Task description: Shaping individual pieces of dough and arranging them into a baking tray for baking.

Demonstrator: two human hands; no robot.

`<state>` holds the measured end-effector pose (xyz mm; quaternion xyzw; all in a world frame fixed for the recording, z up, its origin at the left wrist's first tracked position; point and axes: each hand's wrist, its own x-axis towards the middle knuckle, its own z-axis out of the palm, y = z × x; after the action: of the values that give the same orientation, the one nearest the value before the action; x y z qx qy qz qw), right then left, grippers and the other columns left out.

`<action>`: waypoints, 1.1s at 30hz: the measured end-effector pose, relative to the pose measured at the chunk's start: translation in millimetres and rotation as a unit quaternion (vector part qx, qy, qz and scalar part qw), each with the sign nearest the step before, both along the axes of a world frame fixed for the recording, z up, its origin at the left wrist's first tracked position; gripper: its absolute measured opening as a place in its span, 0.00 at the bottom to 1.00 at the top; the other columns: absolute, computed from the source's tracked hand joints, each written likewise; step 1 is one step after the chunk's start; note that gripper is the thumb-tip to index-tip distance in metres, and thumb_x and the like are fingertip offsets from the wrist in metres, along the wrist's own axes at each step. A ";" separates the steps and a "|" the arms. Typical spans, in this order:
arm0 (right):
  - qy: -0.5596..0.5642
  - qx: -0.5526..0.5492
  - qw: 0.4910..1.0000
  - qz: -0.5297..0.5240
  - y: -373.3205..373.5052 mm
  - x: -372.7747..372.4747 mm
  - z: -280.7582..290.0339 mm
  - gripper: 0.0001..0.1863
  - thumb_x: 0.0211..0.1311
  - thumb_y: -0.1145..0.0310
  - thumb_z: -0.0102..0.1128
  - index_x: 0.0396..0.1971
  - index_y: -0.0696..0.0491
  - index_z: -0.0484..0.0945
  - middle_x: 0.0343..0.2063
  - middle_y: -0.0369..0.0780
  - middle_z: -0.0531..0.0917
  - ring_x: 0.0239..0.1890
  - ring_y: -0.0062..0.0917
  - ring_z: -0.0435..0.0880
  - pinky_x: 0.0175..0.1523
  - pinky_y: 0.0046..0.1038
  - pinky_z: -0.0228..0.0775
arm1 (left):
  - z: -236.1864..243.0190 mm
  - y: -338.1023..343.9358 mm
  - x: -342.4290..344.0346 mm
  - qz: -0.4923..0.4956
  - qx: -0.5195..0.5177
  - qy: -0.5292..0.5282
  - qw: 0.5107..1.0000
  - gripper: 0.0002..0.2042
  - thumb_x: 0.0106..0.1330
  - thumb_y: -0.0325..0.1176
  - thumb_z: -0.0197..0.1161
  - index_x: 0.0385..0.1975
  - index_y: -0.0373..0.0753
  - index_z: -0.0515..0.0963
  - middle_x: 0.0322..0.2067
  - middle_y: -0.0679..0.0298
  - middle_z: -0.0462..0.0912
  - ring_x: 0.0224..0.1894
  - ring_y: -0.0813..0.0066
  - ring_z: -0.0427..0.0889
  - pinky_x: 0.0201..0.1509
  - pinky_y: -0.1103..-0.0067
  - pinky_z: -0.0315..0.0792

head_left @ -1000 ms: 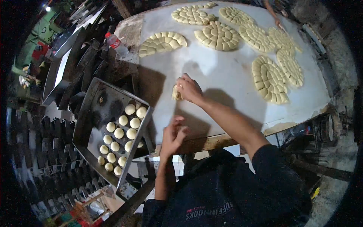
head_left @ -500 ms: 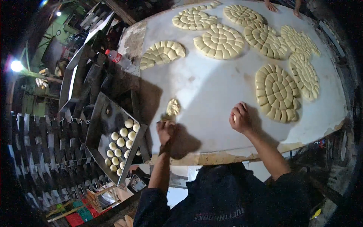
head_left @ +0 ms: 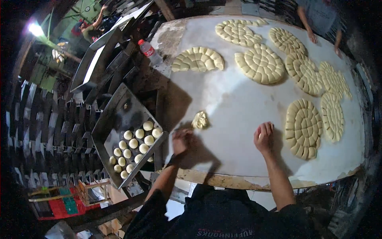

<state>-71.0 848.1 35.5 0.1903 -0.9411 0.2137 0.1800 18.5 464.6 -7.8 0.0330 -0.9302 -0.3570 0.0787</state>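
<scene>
My right hand [head_left: 264, 138] is curled down on the pale table [head_left: 238, 155], its fingers cupped together over a small dough ball that its fingers now hide. My left hand [head_left: 182, 141] is also curled, near the table's left edge; whatever lies under its fingers is out of sight. Just beyond it rests a glossy, pale yellow lump [head_left: 200, 120], soft-looking and not touched by the hand. Left of that hand, a dark metal tray [head_left: 102, 133] holds several round dough balls [head_left: 133, 143] in loose rows.
Scored dough rounds [head_left: 303, 129] lie along the right and far sides, with a half round [head_left: 197, 59] at far left. A red-capped bottle [head_left: 148, 51] stands by the left edge. Another person's hand [head_left: 312, 38] rests on the far edge. Metal trays [head_left: 36, 139] are stacked at left.
The view has shifted, moving the table contents right and down in the picture. My left hand has drawn back from the yellow lump. The pale dough in my right hand no longer shows.
</scene>
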 end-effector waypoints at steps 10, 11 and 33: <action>-0.059 -0.039 0.996 -0.057 -70.7 66.3 -9.5 0.05 0.61 0.68 0.57 0.32 0.54 0.76 0.37 0.42 0.80 0.42 0.38 0.77 0.48 0.39 0.70 | 26.1 19.9 59.5 -0.144 0.284 -0.204 0.926 0.14 0.65 0.30 0.50 0.50 0.39 0.73 0.46 0.51 0.75 0.51 0.57 0.73 0.55 0.71 0.67; -0.170 -0.059 0.979 -0.096 -60.4 70.0 5.8 0.06 0.62 0.68 0.56 0.33 0.54 0.76 0.36 0.43 0.80 0.40 0.36 0.79 0.45 0.37 0.71 | 56.7 2.5 75.7 -0.173 0.272 -0.346 0.881 0.16 0.67 0.31 0.48 0.54 0.39 0.72 0.50 0.51 0.74 0.55 0.59 0.72 0.60 0.73 0.65; 0.047 -0.157 0.934 0.317 -390.8 41.5 138.0 0.10 0.49 0.73 0.64 0.33 0.57 0.80 0.36 0.45 0.82 0.46 0.41 0.79 0.58 0.44 0.68 | 167.8 -266.8 12.1 0.005 -0.119 -0.028 0.992 0.38 0.50 0.40 0.72 0.61 0.37 0.63 0.48 0.45 0.74 0.51 0.42 0.74 0.57 0.63 0.70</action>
<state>-29.4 457.3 173.5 0.4580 -0.7766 0.3957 0.1746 30.7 197.7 160.1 0.0377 -0.9678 -0.2423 0.0573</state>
